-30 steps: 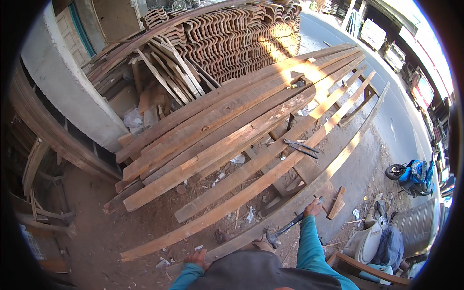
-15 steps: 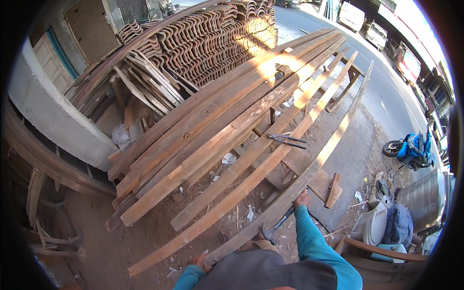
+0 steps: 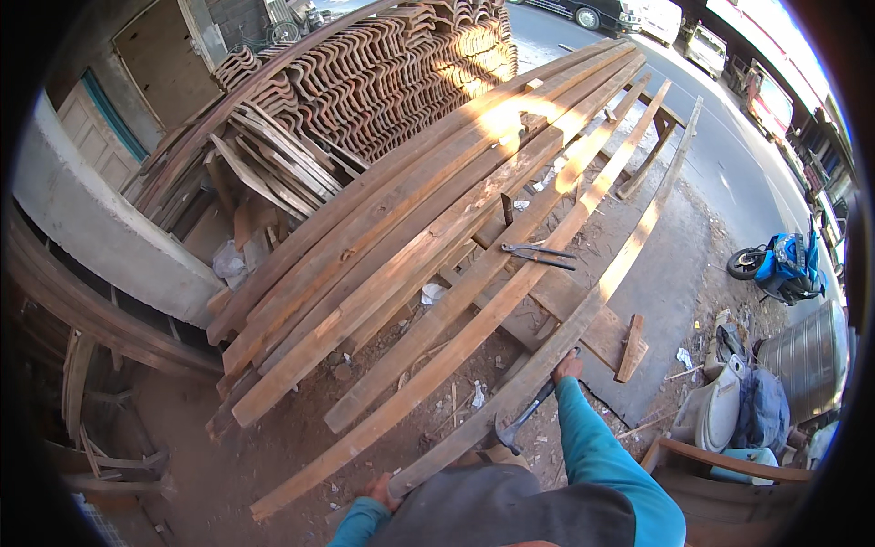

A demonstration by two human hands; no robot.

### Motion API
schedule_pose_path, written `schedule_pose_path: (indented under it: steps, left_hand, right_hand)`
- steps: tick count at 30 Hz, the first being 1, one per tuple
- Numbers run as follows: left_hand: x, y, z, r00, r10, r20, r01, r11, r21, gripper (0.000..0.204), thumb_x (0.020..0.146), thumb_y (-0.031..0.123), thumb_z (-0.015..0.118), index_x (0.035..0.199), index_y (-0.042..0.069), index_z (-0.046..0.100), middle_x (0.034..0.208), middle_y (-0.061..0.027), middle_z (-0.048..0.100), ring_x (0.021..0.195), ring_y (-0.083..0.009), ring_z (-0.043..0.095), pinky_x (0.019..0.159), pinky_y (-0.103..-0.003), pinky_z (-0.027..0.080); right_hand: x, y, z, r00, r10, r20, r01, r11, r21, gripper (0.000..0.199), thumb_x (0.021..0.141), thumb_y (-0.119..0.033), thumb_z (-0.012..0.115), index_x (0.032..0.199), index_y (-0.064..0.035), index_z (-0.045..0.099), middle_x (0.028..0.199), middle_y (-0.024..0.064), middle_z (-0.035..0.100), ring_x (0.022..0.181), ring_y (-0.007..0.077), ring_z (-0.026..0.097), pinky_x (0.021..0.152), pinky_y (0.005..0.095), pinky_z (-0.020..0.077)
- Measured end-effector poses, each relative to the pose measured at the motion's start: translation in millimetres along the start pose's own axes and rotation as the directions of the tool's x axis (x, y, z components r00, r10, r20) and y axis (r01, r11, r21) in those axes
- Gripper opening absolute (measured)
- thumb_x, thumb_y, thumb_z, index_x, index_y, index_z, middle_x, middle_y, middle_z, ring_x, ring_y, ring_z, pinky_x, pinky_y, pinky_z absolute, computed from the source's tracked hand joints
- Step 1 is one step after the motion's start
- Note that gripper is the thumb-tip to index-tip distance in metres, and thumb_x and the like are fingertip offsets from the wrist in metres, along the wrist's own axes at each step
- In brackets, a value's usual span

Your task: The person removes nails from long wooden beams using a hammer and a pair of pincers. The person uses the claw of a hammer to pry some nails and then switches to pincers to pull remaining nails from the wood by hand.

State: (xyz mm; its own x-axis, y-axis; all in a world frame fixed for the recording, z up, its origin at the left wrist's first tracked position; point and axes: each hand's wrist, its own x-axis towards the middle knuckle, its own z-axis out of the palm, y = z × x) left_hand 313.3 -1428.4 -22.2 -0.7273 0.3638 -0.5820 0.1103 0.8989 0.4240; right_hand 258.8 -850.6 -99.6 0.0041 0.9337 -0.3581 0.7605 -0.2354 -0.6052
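Note:
My left hand [image 3: 378, 492] grips the near end of a long, narrow wooden plank [image 3: 602, 283] that runs away to the upper right, toward the road. My right hand [image 3: 567, 365], in a teal sleeve, is against the plank's right edge further along. It holds a claw hammer [image 3: 521, 421] by the handle, with the head hanging down toward me. A pair of pincers [image 3: 538, 253] lies on the neighbouring planks, out of reach of both hands.
Several long planks [image 3: 401, 273] lie side by side on trestles to the left. Behind them are stacked roof tiles [image 3: 392, 82] and a low white wall [image 3: 100, 237]. A short wood offcut [image 3: 631, 348] lies on the dirt. A blue motorbike [image 3: 784, 264] and a chair with clutter [image 3: 729, 428] are on the right.
The view has swung up and to the right, so the plank stack sits lower and more to the left. My right hand with the hammer has shifted slightly up along the narrow plank.

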Motion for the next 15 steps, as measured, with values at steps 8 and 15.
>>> schedule_pose_path:
  steps: [8, 15]
  left_hand:
    - [-11, -2, -9, 0.999, -0.041, -0.018, 0.041, 0.999, -0.032, 0.071, 0.059, 0.034, 0.088, 0.119, 0.012, 0.057, 0.108, -0.0226, 0.064, 0.098, -0.0433, 0.061, 0.090, -0.048, 0.050]
    - [-4, 24, -27, 0.992, -0.079, 0.101, 0.073, 0.995, 0.062, 0.066, 0.062, 0.032, 0.086, 0.119, 0.012, 0.058, 0.109, -0.0191, 0.066, 0.103, -0.0389, 0.063, 0.090, -0.046, 0.051]
  right_hand:
    - [31, 73, 68, 0.888, -0.067, 0.455, -0.254, 0.752, 0.608, 0.044, 0.100, -0.033, 0.048, 0.116, 0.0056, 0.062, 0.113, 0.0179, 0.068, 0.102, 0.0342, 0.065, 0.089, 0.0482, 0.0527]
    - [58, 129, 118, 0.780, 0.097, 0.618, -0.620, 0.245, 0.745, 0.038, 0.093, -0.028, 0.050, 0.116, -0.0009, 0.064, 0.122, 0.0172, 0.066, 0.106, 0.0384, 0.063, 0.093, 0.0507, 0.0516]
